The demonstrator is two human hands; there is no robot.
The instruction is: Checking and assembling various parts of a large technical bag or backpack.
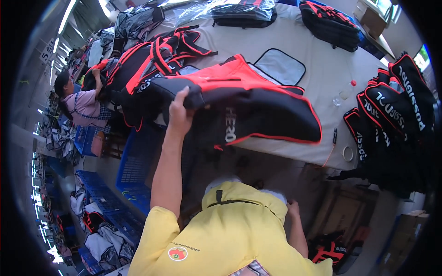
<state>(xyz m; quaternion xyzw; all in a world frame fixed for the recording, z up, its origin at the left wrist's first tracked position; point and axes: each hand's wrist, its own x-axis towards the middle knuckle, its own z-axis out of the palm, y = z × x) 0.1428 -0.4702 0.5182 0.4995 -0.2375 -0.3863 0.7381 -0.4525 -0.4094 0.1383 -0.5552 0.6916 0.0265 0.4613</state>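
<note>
Workshop floor with a long pale-grey cloth-covered table [317, 69], seen from above the worker's own yellow-shirted shoulders. Nearest, the right hand [293, 209] hangs low beside the hip, below the table edge; whether it is closed on anything cannot be told. Up from it, the left hand [179, 110] is clamped, fingers curled over the top, on the left rim of a black padded fabric bag with red piping [258, 108], which lies across the near table edge and partly overhangs it.

Judgement on the hold: a one-handed pinch at the rim lets the limp body sag, so a second grip at the far right end of the bag would probably keep it flat. Below the grip, blue plastic crates [136, 165] crowd the floor, leaving little clearance downward. Right of the grip, beyond the bag, a small roll of tape [348, 153] and a pen-like tool [334, 135] sit close to the table edge, where a swept bag could catch them. Farther right, stacked black bags [396, 115] stand. Beyond the grip lies a grey flat panel edged in black [281, 66], with bare cloth as the widest open room. Far left, another person [83, 103] works.
</note>
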